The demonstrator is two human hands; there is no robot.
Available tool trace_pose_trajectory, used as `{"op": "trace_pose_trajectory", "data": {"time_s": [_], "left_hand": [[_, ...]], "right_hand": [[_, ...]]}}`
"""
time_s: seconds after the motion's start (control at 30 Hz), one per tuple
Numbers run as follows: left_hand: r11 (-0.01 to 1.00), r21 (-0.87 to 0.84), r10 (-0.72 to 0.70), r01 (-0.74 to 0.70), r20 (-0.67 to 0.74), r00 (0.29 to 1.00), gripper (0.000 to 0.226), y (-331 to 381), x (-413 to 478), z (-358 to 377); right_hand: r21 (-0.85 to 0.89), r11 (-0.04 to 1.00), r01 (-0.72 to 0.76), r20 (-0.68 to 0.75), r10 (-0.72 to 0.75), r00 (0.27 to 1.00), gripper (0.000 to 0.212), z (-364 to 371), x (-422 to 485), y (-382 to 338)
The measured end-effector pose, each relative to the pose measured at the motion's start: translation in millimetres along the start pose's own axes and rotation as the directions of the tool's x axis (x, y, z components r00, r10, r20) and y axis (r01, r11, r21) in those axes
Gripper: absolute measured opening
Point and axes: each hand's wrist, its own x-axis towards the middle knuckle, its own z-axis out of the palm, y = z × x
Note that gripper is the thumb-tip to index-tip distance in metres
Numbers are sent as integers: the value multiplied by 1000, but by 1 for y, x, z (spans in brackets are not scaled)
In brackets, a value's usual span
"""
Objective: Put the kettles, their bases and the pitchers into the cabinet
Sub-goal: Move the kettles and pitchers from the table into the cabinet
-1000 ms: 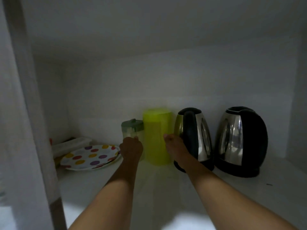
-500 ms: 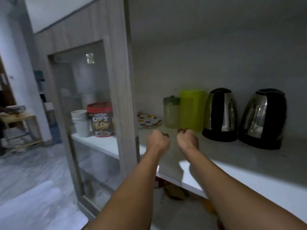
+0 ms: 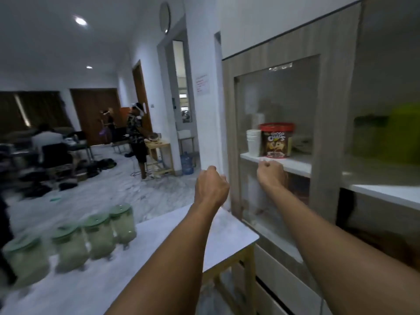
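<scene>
Several clear pitchers with green lids (image 3: 100, 233) stand in a row on the white table (image 3: 222, 237) at the lower left. Inside the cabinet (image 3: 327, 137) at the right edge, a yellow-green pitcher (image 3: 402, 133) and a green-lidded pitcher (image 3: 368, 133) show blurred on the white shelf (image 3: 386, 192). My left hand (image 3: 211, 187) is held out over the table's far end, fingers curled, holding nothing. My right hand (image 3: 271, 175) hangs in front of the cabinet's glass door, also closed on nothing. No kettle is in view.
Behind the glass door (image 3: 272, 110) stand a stack of white cups (image 3: 253, 142) and a red-lidded cereal tub (image 3: 276, 139). People stand and sit in the room at the left, with a small wooden table (image 3: 159, 155), a water bottle (image 3: 187, 162) and dark clutter on the marble floor.
My view has swung left, away from the cabinet shelf toward the table and room. Both hands have drawn back out of the cabinet, empty. The two kettles have left the view.
</scene>
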Motion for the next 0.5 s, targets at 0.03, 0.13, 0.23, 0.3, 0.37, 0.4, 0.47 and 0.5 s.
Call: {"op": "trace_pose_trajectory", "data": {"time_s": [0.03, 0.13, 0.23, 0.3, 0.37, 0.4, 0.47, 0.5], "left_hand": [[998, 60, -31, 32, -15, 999, 40, -35, -5, -29], [961, 213, -169, 178, -63, 984, 42, -133, -22, -115], [909, 260, -298, 325, -137, 945, 44, -215, -41, -190], [874, 253, -375, 414, -189, 908, 44, -263, -50, -227], [835, 236, -449, 497, -229, 864, 42, -307, -60, -256], [816, 226, -481, 531, -244, 842, 41, -328, -64, -267], [782, 211, -534, 587, -261, 804, 40, -367, -68, -283], [765, 201, -558, 612, -268, 785, 39, -384, -68, -290]], "right_hand": [[-4, 1000, 17, 54, -17, 998, 45, 30, -29, -10], [-41, 995, 88, 259, -75, 963, 45, 116, -111, -39], [-61, 976, 210, 422, -166, 891, 40, 187, -179, -72], [-59, 958, 282, 500, -216, 839, 34, 230, -215, -92], [-61, 940, 335, 565, -244, 788, 36, 271, -247, -107], [-61, 935, 350, 592, -249, 767, 38, 291, -261, -113], [-62, 926, 372, 643, -248, 724, 38, 331, -285, -119], [-67, 922, 380, 670, -241, 702, 38, 351, -294, -121]]}}
